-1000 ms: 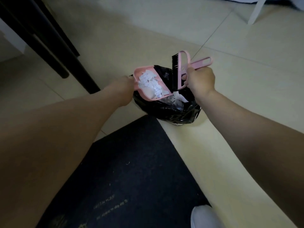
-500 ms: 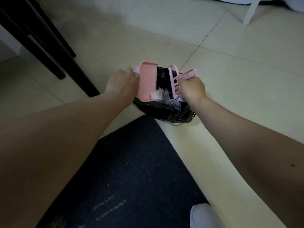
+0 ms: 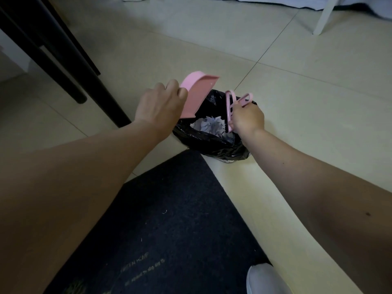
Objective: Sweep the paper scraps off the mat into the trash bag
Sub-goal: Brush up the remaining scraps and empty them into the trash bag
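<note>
Black plastic trash bag (image 3: 212, 143): just beyond the dark rectangular floor mat (image 3: 169, 219)'s far corner; crumpled white paper scraps (image 3: 210, 126) inside; black table legs (image 3: 70, 66) to its left.

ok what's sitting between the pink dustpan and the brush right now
In the head view, the open mouth of the black trash bag, with white paper scraps inside, lies between the dustpan and the brush.
</note>
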`<state>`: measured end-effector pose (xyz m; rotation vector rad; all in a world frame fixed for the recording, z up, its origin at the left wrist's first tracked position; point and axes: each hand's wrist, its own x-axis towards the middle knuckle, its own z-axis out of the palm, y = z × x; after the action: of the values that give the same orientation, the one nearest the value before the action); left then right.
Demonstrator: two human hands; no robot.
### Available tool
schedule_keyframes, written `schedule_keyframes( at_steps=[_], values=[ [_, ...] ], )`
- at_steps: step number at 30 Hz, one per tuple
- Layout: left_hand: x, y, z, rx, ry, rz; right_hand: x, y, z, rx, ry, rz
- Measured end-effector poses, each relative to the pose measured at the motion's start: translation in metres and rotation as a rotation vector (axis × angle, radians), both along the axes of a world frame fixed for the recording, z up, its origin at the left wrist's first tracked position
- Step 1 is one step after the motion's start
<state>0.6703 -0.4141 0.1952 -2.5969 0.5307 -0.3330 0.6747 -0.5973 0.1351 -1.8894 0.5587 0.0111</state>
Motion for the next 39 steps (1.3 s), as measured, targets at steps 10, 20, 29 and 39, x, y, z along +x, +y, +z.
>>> schedule_keyframes(
  at_steps=[10, 20, 29, 39],
  values=[
    [-0.004, -0.001, 0.002, -0.006, 0.026, 0.030, 0.001, 0.006, 0.001, -0.082, -0.095, -0.008],
    [-0.010, -0.002, -0.004, -0.114, 0.061, 0.113, 0.005, 0.010, 0.005, -0.051, -0.107, -0.051],
    [-0.010, 0.000, -0.002, -0.207, 0.096, 0.184, 0.003, 0.011, -0.001, 0.006, -0.022, -0.085],
    [-0.008, 0.005, -0.017, -0.362, 0.081, 0.232, 0.004, 0.014, -0.001, -0.014, -0.002, 0.025]
  ],
)
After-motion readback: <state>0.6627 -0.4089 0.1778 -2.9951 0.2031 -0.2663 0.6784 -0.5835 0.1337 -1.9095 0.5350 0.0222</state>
